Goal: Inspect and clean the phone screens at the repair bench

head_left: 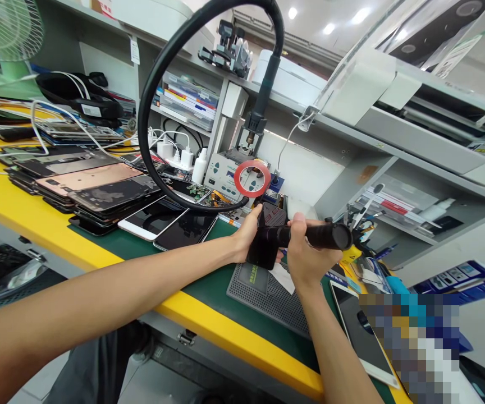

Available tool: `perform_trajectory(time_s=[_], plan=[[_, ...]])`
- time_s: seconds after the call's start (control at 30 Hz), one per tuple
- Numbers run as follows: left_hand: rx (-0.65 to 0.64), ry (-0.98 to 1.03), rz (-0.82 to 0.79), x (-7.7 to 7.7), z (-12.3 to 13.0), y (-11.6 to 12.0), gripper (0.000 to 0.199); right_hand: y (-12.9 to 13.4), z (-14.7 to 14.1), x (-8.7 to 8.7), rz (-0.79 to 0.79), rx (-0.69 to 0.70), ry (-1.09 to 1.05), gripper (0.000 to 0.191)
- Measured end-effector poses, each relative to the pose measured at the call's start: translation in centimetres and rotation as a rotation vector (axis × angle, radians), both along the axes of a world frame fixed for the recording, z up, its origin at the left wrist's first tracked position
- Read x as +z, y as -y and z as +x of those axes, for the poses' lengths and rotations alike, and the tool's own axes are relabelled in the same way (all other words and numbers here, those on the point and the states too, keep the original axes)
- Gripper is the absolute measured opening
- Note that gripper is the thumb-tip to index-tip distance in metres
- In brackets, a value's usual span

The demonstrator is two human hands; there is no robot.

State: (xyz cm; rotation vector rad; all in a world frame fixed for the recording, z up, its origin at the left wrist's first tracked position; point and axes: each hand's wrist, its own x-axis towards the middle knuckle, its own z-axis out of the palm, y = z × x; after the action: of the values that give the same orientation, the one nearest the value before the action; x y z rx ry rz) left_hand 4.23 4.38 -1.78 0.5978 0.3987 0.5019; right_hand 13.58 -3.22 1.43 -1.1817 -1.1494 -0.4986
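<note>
Holding flat black phone (262,251), rounded cylinder (325,235).

bench (242,338): yellow, its front edge showing
green mat (209,292): laid over the bench
grey pad (263,300): perforated, on the mat
white phone (146,220) and black phone (187,229): side by side, left of the pad
panels (95,182): stacked, farther left
tablet (362,331): white-framed, right of the pad

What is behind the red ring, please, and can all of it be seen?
Behind the red ring is a light grey box. Part of its front shows through the hole. What the red band itself covers cannot be seen.
</note>
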Motion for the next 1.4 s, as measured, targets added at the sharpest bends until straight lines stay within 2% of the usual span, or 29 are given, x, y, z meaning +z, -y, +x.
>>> perform_trajectory(time_s=[0.17, 0.4, 0.63, 0.9, 1.13, 1.4], plan=[[-0.026, -0.048, 0.003, 0.3, -0.1, 0.2, 0.080, 0.2, -0.1, 0.5, -0.025, -0.008, -0.034, 0.038], [-0.057, -0.053, 0.066, -0.1, 0.0, -0.1, 0.083, 0.0, 0.1, 1.0, -0.057, 0.018, -0.147, 0.044], [-0.089, -0.094, 0.103, -0.2, 0.0, -0.3, 0.090, -0.1, 0.6, 1.3, -0.097, -0.068, -0.149, 0.044], [-0.068, -0.083, 0.062, -0.3, 0.0, -0.4, 0.094, -0.1, 0.2, 1.1, -0.233, 0.094, -0.229, 0.046], [-0.043, -0.065, 0.035, -0.2, 0.1, -0.4, 0.092, -0.1, 0.6, 1.1, -0.337, 0.120, -0.228, 0.051], [-0.062, -0.035, 0.032, -0.6, 0.1, -0.8, 0.092, 0.0, 0.6, 1.3, -0.387, 0.164, -0.254, 0.054]])
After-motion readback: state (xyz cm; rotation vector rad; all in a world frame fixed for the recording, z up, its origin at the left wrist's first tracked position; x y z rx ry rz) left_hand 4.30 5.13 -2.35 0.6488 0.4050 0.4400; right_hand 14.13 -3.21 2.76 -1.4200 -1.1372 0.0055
